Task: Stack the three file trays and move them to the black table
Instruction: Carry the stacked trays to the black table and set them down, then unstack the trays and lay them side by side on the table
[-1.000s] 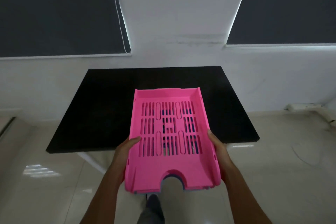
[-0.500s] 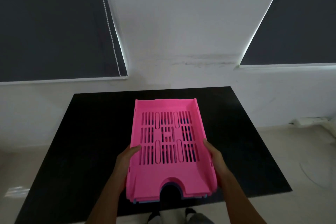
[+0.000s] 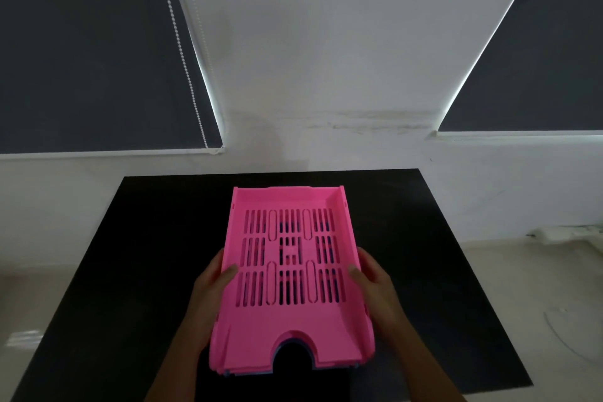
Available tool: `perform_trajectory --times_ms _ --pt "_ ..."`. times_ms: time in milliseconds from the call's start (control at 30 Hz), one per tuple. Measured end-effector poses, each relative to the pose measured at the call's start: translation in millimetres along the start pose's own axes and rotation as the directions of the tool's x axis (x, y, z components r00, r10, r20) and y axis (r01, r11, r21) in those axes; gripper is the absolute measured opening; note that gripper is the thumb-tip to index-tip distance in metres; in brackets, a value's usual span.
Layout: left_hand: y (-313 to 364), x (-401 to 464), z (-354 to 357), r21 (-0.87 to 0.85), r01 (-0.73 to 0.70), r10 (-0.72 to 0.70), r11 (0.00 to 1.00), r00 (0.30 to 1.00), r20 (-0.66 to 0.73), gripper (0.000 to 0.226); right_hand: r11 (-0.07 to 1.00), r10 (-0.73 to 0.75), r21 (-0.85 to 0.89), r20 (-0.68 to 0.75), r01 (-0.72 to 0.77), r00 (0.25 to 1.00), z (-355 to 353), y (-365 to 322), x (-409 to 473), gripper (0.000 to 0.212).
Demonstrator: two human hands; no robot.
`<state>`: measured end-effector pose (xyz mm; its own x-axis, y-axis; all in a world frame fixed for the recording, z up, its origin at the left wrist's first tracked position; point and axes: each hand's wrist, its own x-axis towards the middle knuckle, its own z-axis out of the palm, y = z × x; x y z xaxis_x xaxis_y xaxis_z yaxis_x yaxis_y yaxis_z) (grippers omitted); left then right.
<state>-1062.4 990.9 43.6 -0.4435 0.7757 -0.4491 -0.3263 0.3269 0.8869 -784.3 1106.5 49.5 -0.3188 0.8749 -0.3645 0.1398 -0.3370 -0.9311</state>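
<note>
A stack of file trays (image 3: 290,330) is over the middle of the black table (image 3: 130,271). The top tray is bright pink with a slotted floor; a blue tray edge shows under its front notch. How many trays lie below is hidden. My left hand (image 3: 212,287) grips the stack's left side wall, thumb over the rim. My right hand (image 3: 372,281) grips the right side wall the same way. Whether the stack touches the tabletop I cannot tell.
The table's far edge meets a white wall (image 3: 310,59) with dark roller blinds (image 3: 91,42) on both sides. A bead cord (image 3: 182,55) hangs by the left blind. Pale shiny floor (image 3: 538,287) lies to the right, with a white strip (image 3: 564,233) at the wall's foot.
The view has closed in on the table. The tray stack, held in both hands, went from over the table's near edge to over its middle.
</note>
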Motion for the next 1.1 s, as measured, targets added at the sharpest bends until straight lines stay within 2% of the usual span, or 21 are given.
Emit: perform_trajectory --times_ms 167,333,567,767,900,1033,1100 --pt "7 -4 13 0.138 -0.037 0.044 0.990 0.998 -0.043 0.042 0.969 -0.179 -0.167 0.046 0.184 0.983 11 -16 -5 0.032" --pt "33 -10 35 0.184 -0.109 0.122 0.977 0.991 -0.061 0.043 0.953 -0.260 -0.149 0.035 0.262 0.965 -12 -35 1 0.040" --pt "39 6 135 0.342 -0.171 0.175 0.924 0.984 0.022 0.041 0.942 -0.231 -0.256 -0.033 0.215 0.972 -112 -54 15 0.041" --pt "24 6 233 0.396 -0.172 0.120 0.902 0.981 0.154 0.046 0.921 -0.241 -0.346 -0.148 0.178 0.959 -206 -46 24 0.039" --pt "8 10 274 0.425 -0.102 0.038 0.899 0.987 0.156 0.059 0.932 -0.217 -0.332 -0.185 0.147 0.959 -244 -30 26 0.025" --pt "-10 17 299 0.405 -0.014 -0.040 0.914 0.991 0.125 0.045 0.945 -0.171 -0.310 -0.196 0.105 0.966 -262 -7 35 0.024" --pt "-21 21 302 0.408 0.035 -0.076 0.912 0.994 0.085 0.045 0.939 -0.150 -0.333 -0.184 0.082 0.971 -263 6 43 0.025"
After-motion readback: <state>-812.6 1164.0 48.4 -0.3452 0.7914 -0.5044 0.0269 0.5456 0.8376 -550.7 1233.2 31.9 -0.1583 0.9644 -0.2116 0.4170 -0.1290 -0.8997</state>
